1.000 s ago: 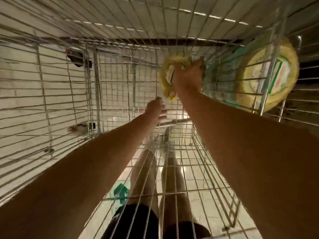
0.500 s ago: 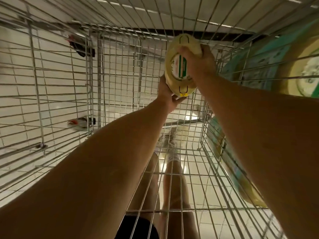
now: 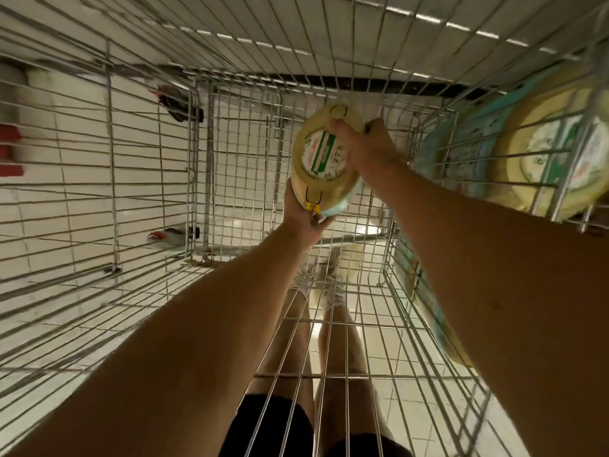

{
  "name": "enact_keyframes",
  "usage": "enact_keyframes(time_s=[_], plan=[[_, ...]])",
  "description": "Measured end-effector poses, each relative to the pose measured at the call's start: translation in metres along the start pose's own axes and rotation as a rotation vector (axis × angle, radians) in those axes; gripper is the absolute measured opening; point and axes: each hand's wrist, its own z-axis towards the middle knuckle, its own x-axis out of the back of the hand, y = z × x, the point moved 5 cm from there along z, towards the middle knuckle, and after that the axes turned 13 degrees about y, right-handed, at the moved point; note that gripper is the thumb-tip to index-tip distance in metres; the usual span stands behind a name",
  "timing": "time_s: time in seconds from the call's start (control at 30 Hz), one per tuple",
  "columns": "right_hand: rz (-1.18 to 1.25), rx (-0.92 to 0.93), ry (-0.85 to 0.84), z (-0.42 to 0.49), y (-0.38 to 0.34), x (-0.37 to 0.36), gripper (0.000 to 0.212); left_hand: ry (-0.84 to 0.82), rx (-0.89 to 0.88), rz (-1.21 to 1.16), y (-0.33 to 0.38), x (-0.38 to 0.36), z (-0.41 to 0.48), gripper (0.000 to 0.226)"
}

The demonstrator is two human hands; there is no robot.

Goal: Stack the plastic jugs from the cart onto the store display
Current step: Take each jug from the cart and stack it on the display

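While in cart [image 3: 192, 166], left fingers [image 3: 320, 220] beneath jug [image 3: 316, 159], right fingers [image 3: 336, 126] atop.

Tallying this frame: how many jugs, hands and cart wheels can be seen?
Jugs: 3 (held jug, upper-right jug, lower-right jug partly hidden)
Hands: 2 (left hand and right hand, both holding the held jug)
Wheels: 2 (upper wheel, lower wheel)
Total: 7

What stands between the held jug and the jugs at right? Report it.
The cart's wire wall stands between them. The left hand and right hand hold the jug inside the cart; the other jugs lie beyond it, so it likely must go over.
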Motion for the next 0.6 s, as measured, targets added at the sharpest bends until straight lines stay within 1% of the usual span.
enact_keyframes(time_s=[0.07,0.13,0.17,0.23,0.3,0.4,0.47,0.53,0.6], plan=[[-0.023,0.016,-0.082,-0.018,-0.005,0.004,0.057,-0.029,-0.019,-0.002,0.003,0.013,-0.020,0.050],[0.001,0.043,-0.144,-0.038,-0.009,0.011,0.036,-0.110,-0.056,-0.018,0.008,0.021,-0.042,0.049],[0.040,0.043,-0.143,-0.049,-0.011,0.015,0.028,-0.168,-0.074,-0.032,0.010,0.023,-0.056,0.050],[0.129,0.022,-0.103,-0.077,-0.017,0.025,0.022,-0.233,-0.088,-0.040,0.014,0.028,-0.084,0.053],[0.213,0.000,-0.072,-0.106,-0.024,0.035,0.030,-0.254,-0.088,0.004,0.017,0.036,-0.113,0.057],[0.292,-0.027,-0.019,-0.154,-0.040,0.057,0.048,-0.211,-0.109,0.131,0.024,0.049,-0.163,0.058],[0.356,-0.020,-0.003,-0.188,-0.051,0.074,0.051,-0.213,-0.136,0.178,0.028,0.057,-0.195,0.056],[0.417,-0.033,0.046,-0.221,-0.059,0.093,0.055,-0.208,-0.163,0.199,0.030,0.065,-0.226,0.056],[0.465,-0.034,0.089,-0.255,-0.069,0.112,0.054,-0.254,-0.171,0.214,0.031,0.069,-0.258,0.059]])
